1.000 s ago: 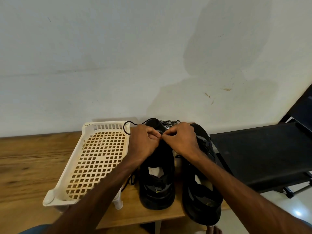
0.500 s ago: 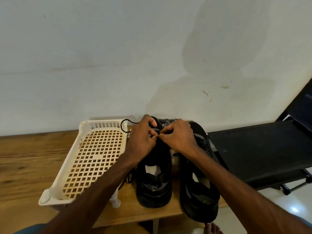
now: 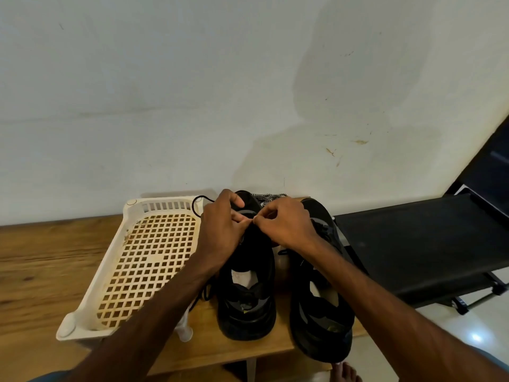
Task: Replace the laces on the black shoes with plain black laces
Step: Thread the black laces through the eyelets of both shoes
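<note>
My left hand and right hand meet fingertip to fingertip over the front of the left shoe. Both have their fingers curled and pinch the black lace, which loops out past my left hand over the corner of the white basket. The right shoe stands beside it on the table.

Basket left of 2 shoes on the table — bench right.

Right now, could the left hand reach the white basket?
Probably yes. The left hand is right beside the white basket, with nothing between them, though its fingers pinch the black lace.
</note>
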Available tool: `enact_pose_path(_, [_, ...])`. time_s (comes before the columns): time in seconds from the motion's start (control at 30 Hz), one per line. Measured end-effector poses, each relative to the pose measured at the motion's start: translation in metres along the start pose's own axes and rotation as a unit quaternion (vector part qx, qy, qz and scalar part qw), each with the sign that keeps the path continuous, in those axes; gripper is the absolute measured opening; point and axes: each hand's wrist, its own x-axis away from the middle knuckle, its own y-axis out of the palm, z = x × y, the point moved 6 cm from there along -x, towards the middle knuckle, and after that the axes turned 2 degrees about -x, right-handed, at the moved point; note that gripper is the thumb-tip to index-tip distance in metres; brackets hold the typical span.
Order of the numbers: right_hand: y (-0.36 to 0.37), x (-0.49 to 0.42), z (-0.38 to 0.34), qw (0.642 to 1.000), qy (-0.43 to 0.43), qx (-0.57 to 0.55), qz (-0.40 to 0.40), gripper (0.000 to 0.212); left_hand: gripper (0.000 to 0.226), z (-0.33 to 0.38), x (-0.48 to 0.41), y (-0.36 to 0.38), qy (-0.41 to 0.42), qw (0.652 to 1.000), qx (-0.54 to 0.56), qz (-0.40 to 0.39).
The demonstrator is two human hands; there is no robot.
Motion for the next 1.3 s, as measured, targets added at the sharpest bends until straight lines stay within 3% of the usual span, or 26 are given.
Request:
enact_pose_path(0.13, [0.0,0.0,-0.001,1.0,0.006,-0.008,0.0,0.011,0.033,-0.007,-0.003,0.0,-0.089,0.995,0.028,-0.022])
enact_pose_path(0.3, [0.003,0.0,-0.004,1.0,0.005,-0.01,0.014,0.009,0.034,-0.008,-0.005,0.001,-0.126,0.991,0.028,-0.034])
enact_pose_path(0.47, [0.001,-0.004,-0.002,0.999,0.014,-0.029,0.006,0.034,0.042,-0.013,0.003,0.005,-0.16,0.985,0.059,0.009])
enact_pose_path(0.57, [0.0,-0.007,0.003,0.998,0.028,-0.057,-0.023,0.013,0.043,-0.013,0.005,0.007,-0.166,0.983,0.083,0.016])
enact_pose_path(0.7, [0.0,-0.008,0.006,0.991,0.034,-0.114,-0.053,0.009,0.036,-0.013,0.005,0.006,-0.159,0.985,0.071,0.012])
enact_pose_path(0.93, [-0.004,-0.013,-0.006,0.998,-0.042,-0.022,-0.042,0.039,0.031,-0.01,0.001,0.005,-0.132,0.99,0.028,-0.051])
enact_pose_path(1.0, [-0.022,-0.018,-0.006,0.996,-0.032,-0.081,0.006,0.04,0.027,-0.011,0.001,0.003,-0.128,0.991,0.016,-0.04])
enact_pose_path(1.07, [-0.042,-0.023,0.001,0.962,0.019,-0.27,0.03,0.03,0.023,-0.009,0.002,0.001,-0.115,0.993,-0.002,-0.03])
enact_pose_path(1.13, [-0.053,-0.024,0.008,0.86,0.059,-0.507,0.014,0.02,0.019,-0.007,0.002,-0.001,-0.1,0.995,-0.006,-0.021])
enact_pose_path(1.2, [-0.061,-0.023,0.013,0.772,0.069,-0.632,0.018,0.014,0.018,-0.005,-0.001,-0.009,-0.083,0.996,-0.009,0.004])
enact_pose_path(1.23, [-0.062,-0.023,0.016,0.769,0.069,-0.635,0.026,0.014,0.018,-0.003,-0.004,-0.017,-0.064,0.997,-0.016,0.029])
enact_pose_path(1.27, [-0.062,-0.022,0.017,0.804,0.061,-0.591,0.035,0.013,0.018,0.0,-0.007,-0.026,-0.041,0.997,-0.021,0.062])
enact_pose_path(1.3, [-0.062,-0.02,0.016,0.866,0.037,-0.497,0.045,0.011,0.017,0.003,-0.01,-0.037,-0.016,0.995,-0.018,0.1])
